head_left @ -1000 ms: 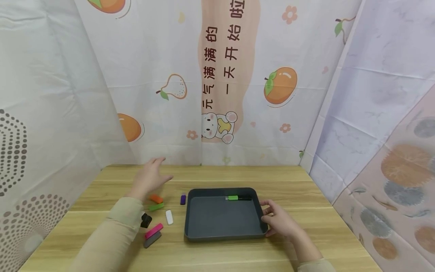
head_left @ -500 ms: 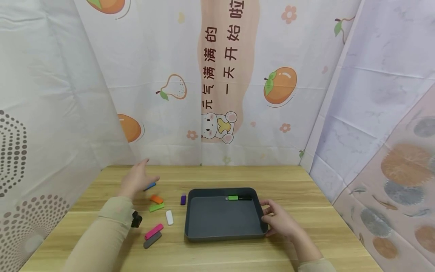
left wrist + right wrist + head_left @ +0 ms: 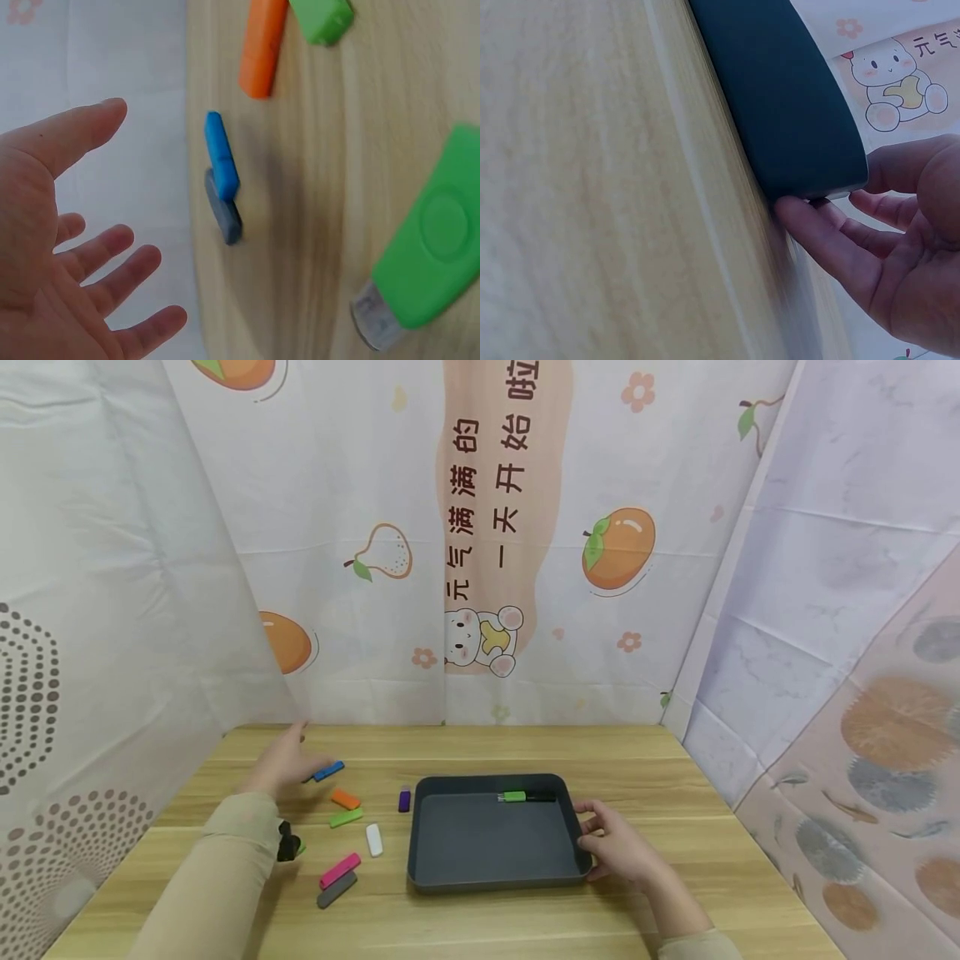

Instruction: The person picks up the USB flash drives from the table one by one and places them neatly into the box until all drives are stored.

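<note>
My left hand (image 3: 281,762) hovers with spread fingers at the far left of the table, holding nothing. Just right of its thumb in the head view lies a blue USB stick (image 3: 328,771). The left wrist view shows a grey USB stick (image 3: 223,210) against the blue one, plus an orange USB stick (image 3: 262,52) and a green USB stick with a metal plug (image 3: 427,232). My right hand (image 3: 617,845) grips the right edge of a dark grey tray (image 3: 495,887), fingertips at its wall and rim. Inside the tray are a green USB stick (image 3: 514,797) and a black one (image 3: 541,797).
Between left arm and tray lie a light green stick (image 3: 346,817), a white one (image 3: 374,840), a purple one (image 3: 404,801), a pink one (image 3: 340,871) and another grey one (image 3: 337,890). Printed curtains (image 3: 360,635) stand behind the wooden table (image 3: 465,927).
My left hand has moved left and slightly toward me, uncovering the blue stick and part of a green one by the wrist. The right hand and tray have stayed put.
</note>
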Demonstrator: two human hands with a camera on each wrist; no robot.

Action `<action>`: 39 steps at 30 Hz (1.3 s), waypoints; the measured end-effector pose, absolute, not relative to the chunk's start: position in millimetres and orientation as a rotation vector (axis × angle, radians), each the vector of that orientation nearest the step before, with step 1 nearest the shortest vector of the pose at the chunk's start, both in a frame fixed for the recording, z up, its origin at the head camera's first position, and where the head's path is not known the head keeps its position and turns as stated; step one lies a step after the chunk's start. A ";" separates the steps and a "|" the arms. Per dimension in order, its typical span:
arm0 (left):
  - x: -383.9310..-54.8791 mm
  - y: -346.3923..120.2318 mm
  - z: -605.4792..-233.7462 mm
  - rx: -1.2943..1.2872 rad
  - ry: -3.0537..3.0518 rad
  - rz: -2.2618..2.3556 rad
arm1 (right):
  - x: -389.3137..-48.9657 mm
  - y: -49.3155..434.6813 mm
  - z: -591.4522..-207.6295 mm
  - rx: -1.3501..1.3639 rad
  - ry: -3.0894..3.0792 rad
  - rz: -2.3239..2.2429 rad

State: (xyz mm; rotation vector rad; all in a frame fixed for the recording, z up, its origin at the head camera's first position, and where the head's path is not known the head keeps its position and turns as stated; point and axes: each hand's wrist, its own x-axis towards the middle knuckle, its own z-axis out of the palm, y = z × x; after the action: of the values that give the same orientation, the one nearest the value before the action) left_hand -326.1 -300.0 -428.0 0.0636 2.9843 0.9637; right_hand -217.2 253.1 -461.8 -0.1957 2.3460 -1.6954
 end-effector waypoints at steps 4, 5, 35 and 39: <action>-326.5 -306.1 -434.7 0.055 2.967 0.965 | -217.3 253.5 -461.8 -0.201 2.343 -1.693; -326.3 -307.3 -436.5 0.057 2.958 0.963 | -217.2 253.5 -461.9 -0.200 2.344 -1.692; -332.8 -320.2 -454.0 0.082 2.960 0.646 | -216.4 252.3 -460.7 -0.177 2.363 -1.685; -335.0 -319.7 -455.8 0.080 2.974 0.611 | -216.7 252.6 -461.5 -0.177 2.359 -1.686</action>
State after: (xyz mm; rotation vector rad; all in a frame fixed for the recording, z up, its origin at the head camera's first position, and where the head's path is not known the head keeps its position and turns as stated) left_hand -335.0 -319.7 -455.8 0.0801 2.9738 0.6111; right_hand -216.7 252.6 -461.5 -0.1771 2.3594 -1.6855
